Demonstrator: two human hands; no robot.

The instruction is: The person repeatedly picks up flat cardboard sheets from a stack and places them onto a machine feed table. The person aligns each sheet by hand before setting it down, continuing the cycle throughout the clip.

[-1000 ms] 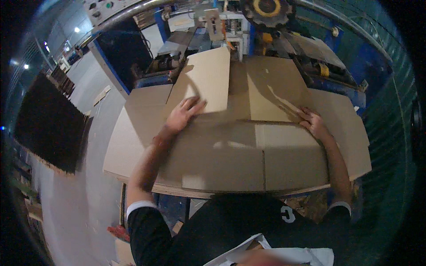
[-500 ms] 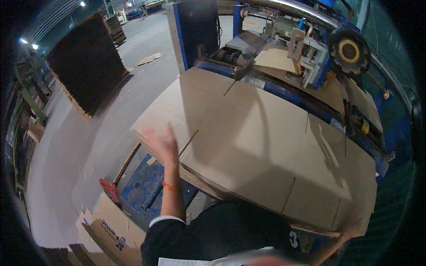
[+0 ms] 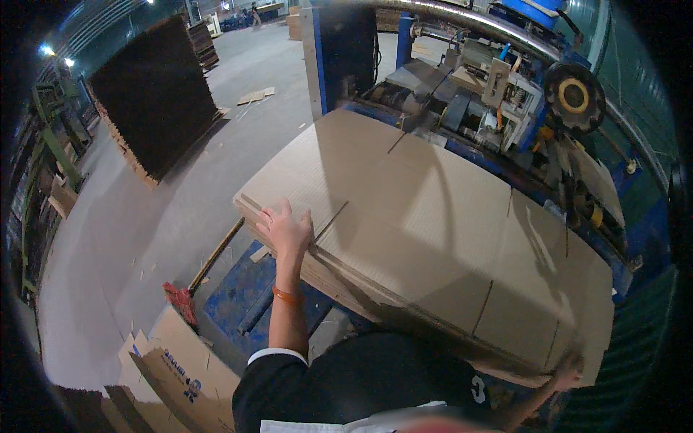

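Note:
A stack of large, flat brown cardboard sheets (image 3: 404, 216) with slots cut along its edges lies in front of me. My left hand (image 3: 287, 229) rests at the near left edge of the top sheets, fingers apart and thumb out to the side. An orange band circles that wrist. At the near right corner, my right hand (image 3: 569, 374) touches the stack's edge. Shadow covers its fingers, so their grip is unclear. Along the near side, the sheet edges sit slightly uneven, with gaps between layers.
Beyond the stack runs a blue machine (image 3: 498, 94) with rollers and a black wheel (image 3: 574, 95). A tall dark stack (image 3: 155, 101) stands on the floor at far left. Near left are a red-headed broom (image 3: 180, 302), a blue platform (image 3: 242, 296) and printed cardboard (image 3: 180, 368).
My left hand, blurred and spread before, has settled at the sheets' edge. The cardboard piece lying in the machine is gone from there. The whole view has shifted slightly.

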